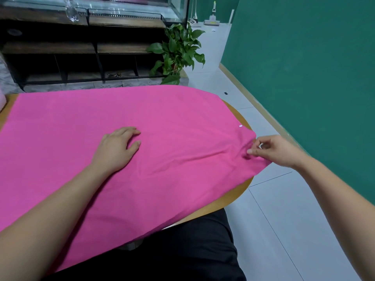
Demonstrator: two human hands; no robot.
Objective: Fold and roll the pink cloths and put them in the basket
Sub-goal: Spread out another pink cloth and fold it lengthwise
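Pink cloth (pixel 162 118): lay spread over most of the tabletop, with its right end creased and reaching just past the rim.
Table (pixel 241 189): wooden with a rounded edge, bare only along the right and near sides (a thin strip).
Floor (pixel 274 220): pale tiles lay open to the right, up to a green wall.
Left hand (pixel 116 148): rested palm down on the cloth's middle, fingers loosely spread, gripping nothing.
Right hand (pixel 276 150): thumb and fingertips pinched the cloth's right edge, closed on the fabric, just off the table's side.
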